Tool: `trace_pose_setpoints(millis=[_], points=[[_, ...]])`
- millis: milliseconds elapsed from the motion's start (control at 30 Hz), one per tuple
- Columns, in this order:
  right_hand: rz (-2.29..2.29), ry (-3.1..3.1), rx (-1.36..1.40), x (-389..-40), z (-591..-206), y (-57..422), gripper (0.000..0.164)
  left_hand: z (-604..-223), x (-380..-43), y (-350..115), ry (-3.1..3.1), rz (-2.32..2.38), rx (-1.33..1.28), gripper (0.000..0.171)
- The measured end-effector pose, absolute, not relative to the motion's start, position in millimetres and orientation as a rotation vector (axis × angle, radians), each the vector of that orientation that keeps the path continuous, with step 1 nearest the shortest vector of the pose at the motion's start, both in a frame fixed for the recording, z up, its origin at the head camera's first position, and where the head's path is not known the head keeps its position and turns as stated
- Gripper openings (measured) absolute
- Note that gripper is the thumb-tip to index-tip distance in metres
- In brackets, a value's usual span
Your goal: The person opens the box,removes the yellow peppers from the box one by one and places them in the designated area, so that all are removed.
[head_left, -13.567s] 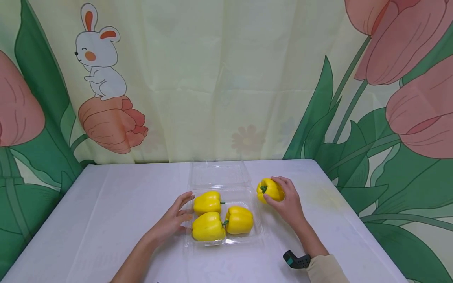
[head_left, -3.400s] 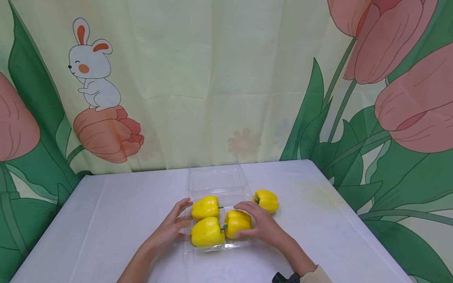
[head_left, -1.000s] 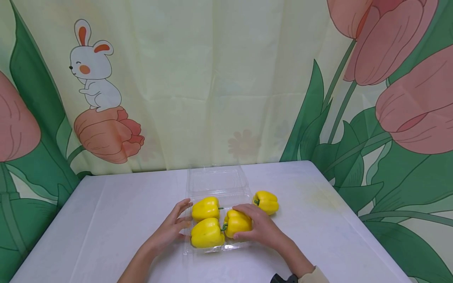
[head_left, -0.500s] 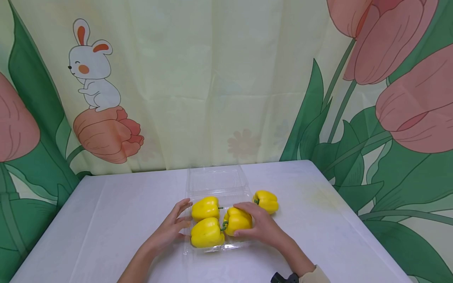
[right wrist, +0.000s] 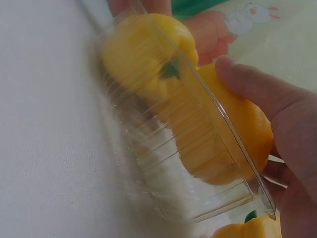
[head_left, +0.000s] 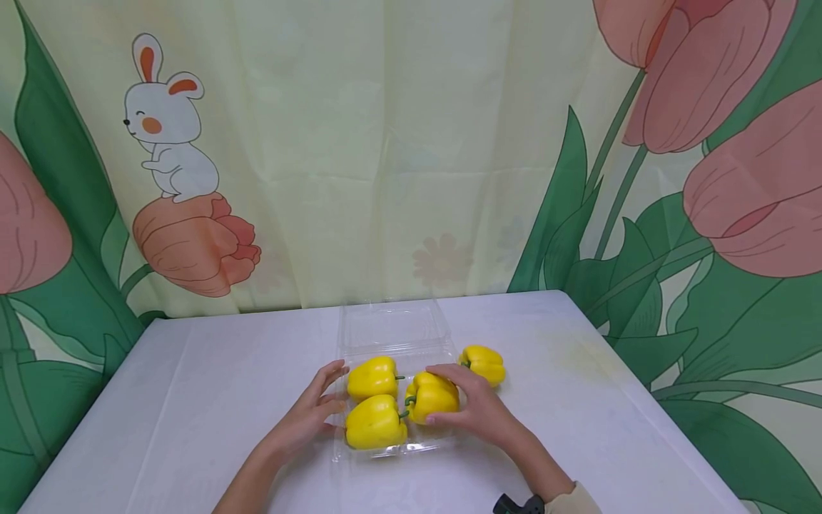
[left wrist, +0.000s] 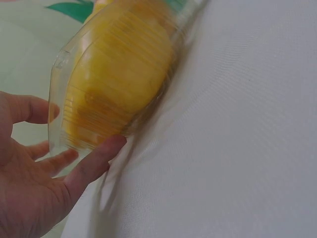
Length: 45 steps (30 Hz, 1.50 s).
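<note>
My right hand [head_left: 478, 405] holds a yellow bell pepper [head_left: 432, 397] by its right side, thumb in front and fingers behind. In the right wrist view this pepper [right wrist: 223, 134] sits partly above the rim of the clear plastic container [right wrist: 218, 106]. Two more yellow bell peppers, a back one [head_left: 372, 378] and a front one [head_left: 375, 422], lie in the container's left half, stems to the right. My left hand [head_left: 308, 410] stays at the container's left wall, its fingers spread and touching the plastic [left wrist: 58, 74].
Behind the peppers the container's hinged lid [head_left: 394, 326] lies folded back. Another yellow bell pepper [head_left: 484, 365] rests on the white tablecloth [head_left: 552, 400], right of the container and just behind my right hand. A printed curtain [head_left: 334, 178] hangs past the table's far edge.
Since a second ago the right-hand pepper has risen slightly toward the back, its stem higher. Long before, my right hand held the pepper now lying outside. The left hand keeps its place.
</note>
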State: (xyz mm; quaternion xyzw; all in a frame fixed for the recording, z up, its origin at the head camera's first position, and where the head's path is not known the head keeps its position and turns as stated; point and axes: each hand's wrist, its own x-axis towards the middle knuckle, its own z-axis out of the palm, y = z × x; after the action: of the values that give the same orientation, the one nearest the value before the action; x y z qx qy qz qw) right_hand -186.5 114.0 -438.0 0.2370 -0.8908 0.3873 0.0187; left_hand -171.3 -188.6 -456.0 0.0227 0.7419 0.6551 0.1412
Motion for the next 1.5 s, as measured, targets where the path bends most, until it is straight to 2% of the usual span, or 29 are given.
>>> trace_pose_setpoints(millis=[1500], points=[[1.166, -2.613, 0.684, -183, -422, 132, 0.067, -455, -172, -188, 2.154, 1.875, 0.019, 0.067]])
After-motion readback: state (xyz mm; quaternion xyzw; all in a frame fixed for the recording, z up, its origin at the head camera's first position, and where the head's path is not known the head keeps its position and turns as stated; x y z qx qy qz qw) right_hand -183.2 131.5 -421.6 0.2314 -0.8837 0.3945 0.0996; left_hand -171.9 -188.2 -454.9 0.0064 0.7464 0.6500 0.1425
